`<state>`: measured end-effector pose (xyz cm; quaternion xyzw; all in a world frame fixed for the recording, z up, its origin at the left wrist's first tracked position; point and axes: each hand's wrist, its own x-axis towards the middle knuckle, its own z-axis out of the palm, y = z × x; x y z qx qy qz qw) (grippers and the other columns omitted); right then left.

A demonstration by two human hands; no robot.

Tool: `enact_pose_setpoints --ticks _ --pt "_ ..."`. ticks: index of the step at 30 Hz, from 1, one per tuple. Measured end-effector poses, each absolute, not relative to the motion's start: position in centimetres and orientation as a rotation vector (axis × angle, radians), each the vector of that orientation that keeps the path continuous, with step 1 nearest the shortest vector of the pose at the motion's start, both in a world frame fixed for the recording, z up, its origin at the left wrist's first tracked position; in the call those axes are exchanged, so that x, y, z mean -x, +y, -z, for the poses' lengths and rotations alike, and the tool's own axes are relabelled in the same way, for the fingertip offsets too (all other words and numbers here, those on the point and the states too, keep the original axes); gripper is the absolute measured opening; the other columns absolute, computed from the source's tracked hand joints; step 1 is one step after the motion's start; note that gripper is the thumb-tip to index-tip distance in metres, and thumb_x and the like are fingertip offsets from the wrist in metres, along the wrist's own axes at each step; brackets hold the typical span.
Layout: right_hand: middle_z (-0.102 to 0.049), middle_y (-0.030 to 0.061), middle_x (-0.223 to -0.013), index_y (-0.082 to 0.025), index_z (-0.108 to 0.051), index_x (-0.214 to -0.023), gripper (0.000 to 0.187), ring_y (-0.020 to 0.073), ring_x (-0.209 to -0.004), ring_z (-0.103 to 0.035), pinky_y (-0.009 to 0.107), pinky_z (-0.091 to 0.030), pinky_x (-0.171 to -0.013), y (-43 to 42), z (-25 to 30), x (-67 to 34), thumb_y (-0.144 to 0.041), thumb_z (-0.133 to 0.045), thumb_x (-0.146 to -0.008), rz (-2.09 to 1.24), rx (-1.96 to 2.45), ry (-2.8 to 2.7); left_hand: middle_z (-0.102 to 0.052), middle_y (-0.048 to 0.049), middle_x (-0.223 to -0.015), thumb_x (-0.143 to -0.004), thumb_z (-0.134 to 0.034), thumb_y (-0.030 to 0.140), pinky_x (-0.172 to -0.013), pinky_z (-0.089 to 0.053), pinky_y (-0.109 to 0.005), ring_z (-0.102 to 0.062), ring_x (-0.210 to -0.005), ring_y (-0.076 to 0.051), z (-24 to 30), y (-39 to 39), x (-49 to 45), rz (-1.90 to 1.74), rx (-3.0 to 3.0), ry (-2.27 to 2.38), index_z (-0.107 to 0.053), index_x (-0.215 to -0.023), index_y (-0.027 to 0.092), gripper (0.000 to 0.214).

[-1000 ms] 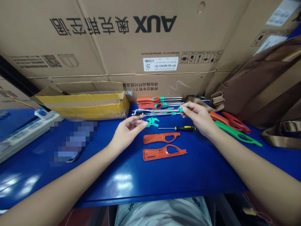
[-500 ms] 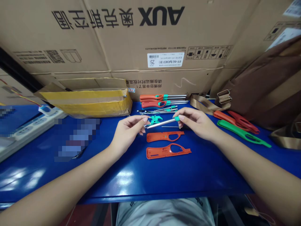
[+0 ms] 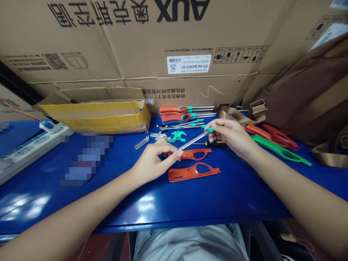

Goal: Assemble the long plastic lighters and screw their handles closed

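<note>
Between my two hands a silver metal lighter tube [image 3: 193, 140] with a green collar is held at a slant, its right end higher. My left hand [image 3: 156, 157] pinches the lower left end between thumb and fingers. My right hand [image 3: 230, 136] grips the green collar at the upper right end. Below the tube lie two orange lighter shell halves, the upper shell half [image 3: 198, 153] partly covered by my left fingertips and the lower shell half [image 3: 194, 173] in full view. Behind my left hand are green plastic parts [image 3: 177, 136] and several clear lighter tanks [image 3: 141, 143].
Assembled orange lighters [image 3: 175, 117] and loose metal tubes [image 3: 190, 125] lie at the back. A screwdriver [image 3: 216, 144] is by my right hand. Green shells [image 3: 281, 150] lie right. A yellow-taped box [image 3: 95, 119] and a power strip [image 3: 35, 145] stand left.
My left hand has moved down and toward me, tilting the tube more steeply. My right hand has risen slightly. The clear tanks and screwdriver handle now show. The view has shifted a little.
</note>
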<state>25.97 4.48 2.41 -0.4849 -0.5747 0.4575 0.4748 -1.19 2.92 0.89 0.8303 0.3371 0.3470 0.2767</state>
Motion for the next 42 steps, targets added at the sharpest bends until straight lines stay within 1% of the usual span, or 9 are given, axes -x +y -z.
enact_pose_setpoints --ticks 6,10,15,18,22,27,34,39,42 --pt "-0.066 0.0027 -0.069 -0.018 -0.064 -0.069 0.037 0.0149 -0.066 -0.058 0.030 -0.040 -0.065 2.6 -2.9 -25.1 -0.043 -0.058 -0.096 -0.284 1.277 -2.190 -0.074 0.0006 -0.075 -0.098 -0.064 0.030 -0.072 -0.045 -0.027 -0.058 -0.074 -0.014 -0.9 2.9 1.2 -0.917 -2.234 0.836 -0.077 -0.080 0.020 0.024" --pt "-0.068 0.0011 -0.073 -0.019 -0.069 -0.081 0.034 0.0134 -0.065 -0.058 0.027 -0.036 -0.061 1.0 -3.1 -24.0 -0.044 -0.056 -0.099 -0.468 1.122 -2.554 -0.075 -0.0004 -0.080 -0.098 -0.064 0.027 -0.074 -0.045 -0.029 -0.057 -0.076 -0.014 -0.8 2.7 1.2 -0.873 -2.330 0.751 -0.077 -0.087 0.019 0.019" --pt "-0.072 0.0014 -0.087 -0.020 -0.070 -0.104 0.024 0.0130 -0.075 -0.063 0.025 -0.041 -0.069 0.6 -3.1 -23.7 -0.036 -0.052 -0.103 -0.695 0.969 -2.572 -0.077 -0.0008 -0.086 -0.095 -0.066 0.023 -0.078 -0.046 -0.030 -0.059 -0.078 -0.014 -1.0 2.1 1.0 -0.825 -2.400 0.653 -0.076 -0.095 0.018 0.012" --pt "-0.067 -0.0018 -0.074 -0.019 -0.069 -0.103 0.023 0.0104 -0.063 -0.057 0.023 -0.039 -0.061 0.8 -3.2 -24.2 -0.035 -0.053 -0.102 -0.711 0.978 -2.512 -0.076 -0.0011 -0.088 -0.091 -0.071 0.027 -0.079 -0.047 -0.030 -0.062 -0.082 -0.016 -0.8 2.0 1.0 -0.800 -2.382 0.722 -0.076 -0.099 0.018 0.013" --pt "-0.058 -0.0046 -0.065 -0.017 -0.068 -0.097 0.018 0.0080 -0.056 -0.049 0.021 -0.036 -0.055 1.1 -3.6 -24.9 -0.031 -0.058 -0.099 -0.727 0.977 -2.448 -0.076 -0.0009 -0.092 -0.084 -0.079 0.036 -0.081 -0.048 -0.031 -0.065 -0.086 -0.018 -0.1 2.5 1.1 -0.708 -2.372 0.773 -0.074 -0.113 0.020 0.033" --pt "-0.055 -0.0049 -0.063 -0.016 -0.066 -0.090 0.016 0.0072 -0.054 -0.046 0.020 -0.037 -0.053 1.2 -4.0 -25.2 -0.029 -0.061 -0.096 -0.718 0.932 -2.406 -0.075 -0.0039 -0.090 -0.076 -0.086 0.046 -0.077 -0.048 -0.033 -0.064 -0.083 -0.021 -0.3 3.2 1.4 -0.551 -2.480 0.742 -0.075 -0.094 0.018 0.035" --pt "-0.062 -0.0016 -0.072 -0.017 -0.065 -0.091 0.018 0.0098 -0.062 -0.053 0.021 -0.043 -0.060 1.3 -4.3 -25.5 -0.034 -0.061 -0.098 -0.682 1.023 -2.319 -0.069 -0.0044 -0.079 -0.085 -0.075 0.039 -0.075 -0.046 -0.035 -0.063 -0.076 -0.022 -2.2 3.7 2.3 -0.286 -2.748 0.868 -0.074 -0.086 0.017 0.022" --pt "-0.071 0.0040 -0.094 -0.019 -0.067 -0.101 0.022 0.0149 -0.083 -0.063 0.026 -0.048 -0.076 1.3 -4.0 -25.9 -0.035 -0.051 -0.103 -0.646 1.066 -2.314 -0.068 -0.0028 -0.077 -0.086 -0.072 0.040 -0.068 -0.043 -0.034 -0.063 -0.072 -0.021 -3.1 3.5 2.5 -0.232 -2.858 0.886 -0.072 -0.080 0.018 0.022" --pt "-0.067 0.0036 -0.089 -0.019 -0.068 -0.097 0.021 0.0139 -0.077 -0.060 0.026 -0.047 -0.070 1.3 -3.6 -26.1 -0.036 -0.057 -0.100 -0.677 1.051 -2.280 -0.071 -0.0039 -0.086 -0.085 -0.074 0.043 -0.070 -0.045 -0.033 -0.066 -0.079 -0.022 -3.3 3.3 2.6 -0.277 -2.858 0.860 -0.074 -0.092 0.019 0.026"
